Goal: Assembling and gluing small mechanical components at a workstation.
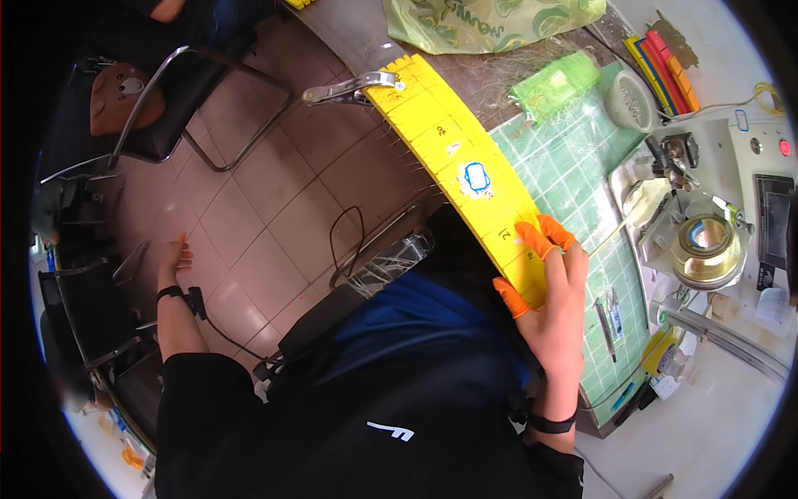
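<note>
My right hand [553, 308] wears orange finger cots and rests over the near end of a long yellow board [453, 158]. Its fingertips lie on the board's face, and the thumb is apart from them at the board's near edge. Fine hair-like strands stick out along that edge, and a small blue-rimmed white label [476, 177] sits mid-board. A metal clamp [353, 86] grips the board's far end. Well away to the left, my left hand [173, 254] hangs over the floor, fingers loosely apart, with nothing visible in it; one fingertip looks orange.
A green gridded cutting mat [582, 175] covers the bench, bearing a green packet [555, 86], a white bowl [632, 101] and slim tools [605, 328]. At right stand a brass-coloured pot [706, 249] and a control box [773, 191]. A metal-framed chair [224, 166] stands left on the tiled floor.
</note>
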Motion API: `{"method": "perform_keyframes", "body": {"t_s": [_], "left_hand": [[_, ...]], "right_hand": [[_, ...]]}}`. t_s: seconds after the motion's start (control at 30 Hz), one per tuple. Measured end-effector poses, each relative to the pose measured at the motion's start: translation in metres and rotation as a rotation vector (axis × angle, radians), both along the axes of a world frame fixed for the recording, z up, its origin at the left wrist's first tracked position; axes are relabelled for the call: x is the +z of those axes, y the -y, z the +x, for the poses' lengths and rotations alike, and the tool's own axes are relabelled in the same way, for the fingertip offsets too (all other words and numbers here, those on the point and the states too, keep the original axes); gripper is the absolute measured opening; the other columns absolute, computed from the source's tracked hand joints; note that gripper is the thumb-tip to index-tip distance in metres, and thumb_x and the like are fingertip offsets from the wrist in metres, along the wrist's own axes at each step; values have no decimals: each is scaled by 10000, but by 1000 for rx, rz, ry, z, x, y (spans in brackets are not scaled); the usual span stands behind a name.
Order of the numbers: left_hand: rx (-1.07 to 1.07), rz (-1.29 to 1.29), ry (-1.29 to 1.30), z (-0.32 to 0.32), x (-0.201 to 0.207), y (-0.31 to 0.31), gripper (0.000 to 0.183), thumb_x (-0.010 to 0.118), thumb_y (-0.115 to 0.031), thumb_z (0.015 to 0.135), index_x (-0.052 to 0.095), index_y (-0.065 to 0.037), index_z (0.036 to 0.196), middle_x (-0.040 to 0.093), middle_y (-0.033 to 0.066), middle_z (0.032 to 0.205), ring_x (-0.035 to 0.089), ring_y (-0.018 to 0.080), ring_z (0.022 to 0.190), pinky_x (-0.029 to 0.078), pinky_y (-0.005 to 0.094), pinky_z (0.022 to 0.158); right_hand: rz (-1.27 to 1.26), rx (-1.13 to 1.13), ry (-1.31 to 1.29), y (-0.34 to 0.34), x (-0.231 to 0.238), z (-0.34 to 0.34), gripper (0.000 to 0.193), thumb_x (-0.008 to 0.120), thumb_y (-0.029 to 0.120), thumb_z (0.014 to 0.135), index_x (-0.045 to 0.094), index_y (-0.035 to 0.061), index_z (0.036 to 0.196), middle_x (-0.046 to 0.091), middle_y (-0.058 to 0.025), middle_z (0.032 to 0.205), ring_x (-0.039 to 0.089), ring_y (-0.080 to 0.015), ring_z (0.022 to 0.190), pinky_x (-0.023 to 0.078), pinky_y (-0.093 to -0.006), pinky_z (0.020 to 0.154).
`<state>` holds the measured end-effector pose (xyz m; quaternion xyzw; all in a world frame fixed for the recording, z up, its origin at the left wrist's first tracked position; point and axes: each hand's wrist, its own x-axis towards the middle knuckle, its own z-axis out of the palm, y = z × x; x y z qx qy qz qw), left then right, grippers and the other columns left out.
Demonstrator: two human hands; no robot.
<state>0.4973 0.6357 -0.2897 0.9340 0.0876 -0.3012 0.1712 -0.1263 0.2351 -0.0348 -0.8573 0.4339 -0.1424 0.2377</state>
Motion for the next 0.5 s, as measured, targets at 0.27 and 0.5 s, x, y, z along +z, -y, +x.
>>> {"method": "perform_keyframes", "body": {"t_s": [0.27, 0.5], "left_hand": [[-778, -386, 967, 27, 125, 163, 352, 646, -105, 967, 664, -22, 1308, 714, 178, 1219, 692, 260, 1150, 504, 328, 1004], [-993, -1089, 952, -195, 296, 379, 389, 609, 66, 968, 651, 2, 1350, 748, 99, 1175, 703, 140, 1042, 526, 286, 982]], "right_hand": [[0, 52, -6, 1, 8, -4, 724, 851, 29, 708, 576, 80, 1375, 514, -179, 1402, 512, -391, 1215, 425, -473, 1047], [15, 69, -30, 1, 16, -27, 846, 852, 53, 705, 494, 77, 1472, 480, -183, 1448, 489, -403, 1259, 419, -476, 1065]]}}
